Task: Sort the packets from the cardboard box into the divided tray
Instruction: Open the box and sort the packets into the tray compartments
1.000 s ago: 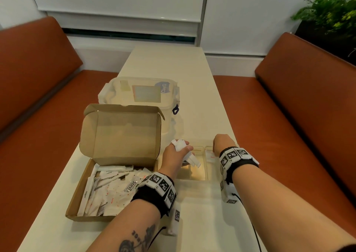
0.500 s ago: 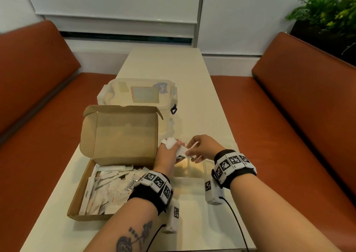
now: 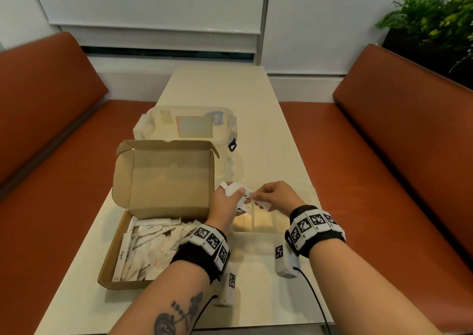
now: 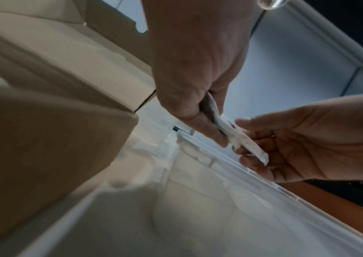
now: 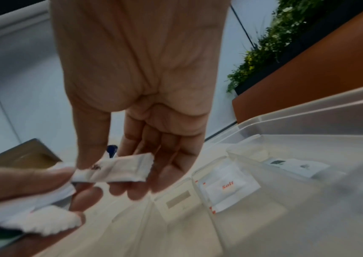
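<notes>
My left hand (image 3: 234, 200) grips a bunch of white packets (image 3: 233, 188) above the clear divided tray (image 3: 256, 230), just right of the open cardboard box (image 3: 163, 178). My right hand (image 3: 265, 197) meets it and pinches one white packet (image 5: 114, 169) of the bunch between thumb and fingers; the same packet (image 4: 240, 139) shows in the left wrist view. Several more packets (image 3: 143, 247) lie in the box. A "Salt" packet (image 5: 226, 187) lies in one tray compartment and another packet (image 5: 297, 165) in the compartment beyond it.
A clear lidded plastic container (image 3: 186, 127) stands behind the box. Orange benches (image 3: 384, 181) flank the narrow cream table (image 3: 230, 86). A green plant (image 3: 435, 19) is at the back right. Both wrists carry tagged bands and cables.
My right hand has left the tray's right side, come over to my left hand and taken hold of a packet in the bunch. My left hand has lifted slightly.
</notes>
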Available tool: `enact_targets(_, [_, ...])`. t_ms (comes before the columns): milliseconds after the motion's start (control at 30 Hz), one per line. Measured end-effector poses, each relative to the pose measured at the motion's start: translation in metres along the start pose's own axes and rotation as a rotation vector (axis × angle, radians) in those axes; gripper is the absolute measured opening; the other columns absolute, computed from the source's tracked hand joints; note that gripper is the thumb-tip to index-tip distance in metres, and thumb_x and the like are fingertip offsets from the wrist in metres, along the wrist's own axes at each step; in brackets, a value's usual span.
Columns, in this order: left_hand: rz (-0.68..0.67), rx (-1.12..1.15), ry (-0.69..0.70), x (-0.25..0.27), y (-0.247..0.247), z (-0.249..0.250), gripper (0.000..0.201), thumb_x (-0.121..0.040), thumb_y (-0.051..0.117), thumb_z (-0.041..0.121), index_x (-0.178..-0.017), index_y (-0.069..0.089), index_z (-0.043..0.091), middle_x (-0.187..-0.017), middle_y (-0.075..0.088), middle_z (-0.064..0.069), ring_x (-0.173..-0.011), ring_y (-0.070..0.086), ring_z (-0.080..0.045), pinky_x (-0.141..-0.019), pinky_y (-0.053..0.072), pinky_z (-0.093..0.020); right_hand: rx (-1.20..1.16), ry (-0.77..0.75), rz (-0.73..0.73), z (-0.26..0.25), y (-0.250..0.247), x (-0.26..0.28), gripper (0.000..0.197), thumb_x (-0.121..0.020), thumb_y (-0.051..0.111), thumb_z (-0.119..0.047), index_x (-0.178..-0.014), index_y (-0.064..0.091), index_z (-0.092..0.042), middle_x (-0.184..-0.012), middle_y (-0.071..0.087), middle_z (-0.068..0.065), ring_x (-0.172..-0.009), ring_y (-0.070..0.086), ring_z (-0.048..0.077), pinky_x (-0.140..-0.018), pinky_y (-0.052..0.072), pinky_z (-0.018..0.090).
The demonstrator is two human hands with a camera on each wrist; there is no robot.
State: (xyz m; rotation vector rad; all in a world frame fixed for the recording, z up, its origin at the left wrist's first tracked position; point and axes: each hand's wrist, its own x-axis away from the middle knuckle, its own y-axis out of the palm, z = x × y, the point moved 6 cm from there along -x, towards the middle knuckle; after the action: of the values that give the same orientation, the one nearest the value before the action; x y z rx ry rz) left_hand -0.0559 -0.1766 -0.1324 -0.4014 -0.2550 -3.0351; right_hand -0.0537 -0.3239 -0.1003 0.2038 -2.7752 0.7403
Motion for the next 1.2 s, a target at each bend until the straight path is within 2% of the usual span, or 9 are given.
enact_targets(133, [-0.016,-0.035,0.036,0.001,0.000,0.004,0.013,-0.091,0.058,0.009,-0.096,0.060,0.020,-0.096,0.067,-0.009,-0.081,0.068,-0.021,-0.063,0.058,-0.033,0.047,-0.006,0.003,-0.001,0.001,0.002,0.010,-0.085,0.068,-0.021,-0.084,0.071,-0.012,-0.072,0.063,0.001,-0.062,0.054,0.009,-0.056,0.045,0.017])
enact_targets(233, [-0.033,-0.038,0.037,0.002,0.000,0.005,0.015,-0.091,0.059,0.006,-0.093,0.061,0.021,-0.092,0.067,-0.008,-0.080,0.068,-0.021,-0.070,0.058,-0.040,0.012,0.051,-0.067,0.003,0.000,0.004,0.008,-0.088,0.065,-0.016,-0.090,0.069,-0.009,-0.071,0.062,0.003,-0.061,0.059,0.012,-0.056,0.050,0.018])
enact_targets(433, [-0.057,-0.039,-0.011,0.004,0.003,-0.001,0.010,-0.088,0.061,0.004,-0.085,0.061,0.014,-0.083,0.067,-0.008,-0.072,0.068,-0.020,-0.073,0.056,-0.043,-0.330,-0.052,0.248,-0.004,-0.028,0.003,0.034,-0.076,0.074,0.001,-0.107,0.061,-0.004,-0.083,0.064,0.018,-0.062,0.063,0.017,-0.064,0.057,0.021])
enact_targets(567, [-0.071,0.015,-0.020,0.005,0.006,-0.001,0.007,-0.089,0.060,0.006,-0.088,0.061,0.012,-0.080,0.067,-0.008,-0.071,0.066,-0.022,-0.075,0.055,-0.045,-0.507,-0.095,0.294,-0.006,-0.023,0.005,0.037,-0.076,0.071,0.006,-0.110,0.059,-0.004,-0.086,0.065,0.015,-0.074,0.064,0.019,-0.068,0.057,0.020])
enact_targets(700, [-0.089,-0.011,-0.028,0.006,0.007,0.001,0.008,-0.090,0.060,0.007,-0.088,0.061,0.015,-0.081,0.069,-0.007,-0.068,0.069,-0.017,-0.067,0.057,-0.037,-0.764,-0.090,0.305,-0.004,-0.019,0.004,0.039,-0.080,0.066,0.010,-0.112,0.050,-0.004,-0.083,0.066,0.016,-0.075,0.066,0.023,-0.070,0.059,0.026])
enact_targets(900, [0.026,0.012,0.018,0.004,-0.008,0.007,0.019,-0.089,0.063,0.009,-0.107,0.062,0.014,-0.092,0.066,-0.006,-0.074,0.068,-0.018,-0.071,0.057,-0.040,-0.392,-0.088,0.410,-0.009,-0.030,-0.006,0.032,-0.080,0.069,0.001,-0.106,0.054,-0.007,-0.083,0.068,0.016,-0.069,0.064,0.021,-0.068,0.056,0.025])
enact_targets(1033, [-0.059,-0.038,0.008,0.008,-0.001,0.009,0.012,-0.087,0.064,0.009,-0.098,0.065,0.014,-0.093,0.067,-0.009,-0.075,0.067,-0.019,-0.060,0.058,-0.030,-0.313,-0.074,0.321,-0.014,-0.019,-0.009,0.029,-0.078,0.072,-0.001,-0.101,0.057,-0.009,-0.077,0.068,0.010,-0.062,0.063,0.013,-0.057,0.053,0.015])
enact_targets(1133, [-0.084,-0.112,0.036,0.010,0.003,0.009,0.008,-0.088,0.063,0.009,-0.092,0.067,0.015,-0.091,0.065,-0.009,-0.084,0.064,-0.024,-0.070,0.055,-0.036,-0.313,-0.042,0.280,-0.015,-0.007,-0.009,0.029,-0.078,0.073,-0.006,-0.103,0.059,-0.008,-0.082,0.070,0.013,-0.070,0.067,0.019,-0.066,0.057,0.024])
enact_targets(1200, [-0.068,-0.087,0.041,0.010,0.002,0.009,0.012,-0.089,0.061,0.005,-0.084,0.066,0.015,-0.082,0.065,-0.007,-0.078,0.065,-0.023,-0.066,0.055,-0.034,-0.322,-0.026,0.233,-0.013,0.003,-0.007,0.024,-0.079,0.073,-0.010,-0.101,0.062,-0.007,-0.088,0.071,0.017,-0.078,0.069,0.027,-0.075,0.058,0.035])
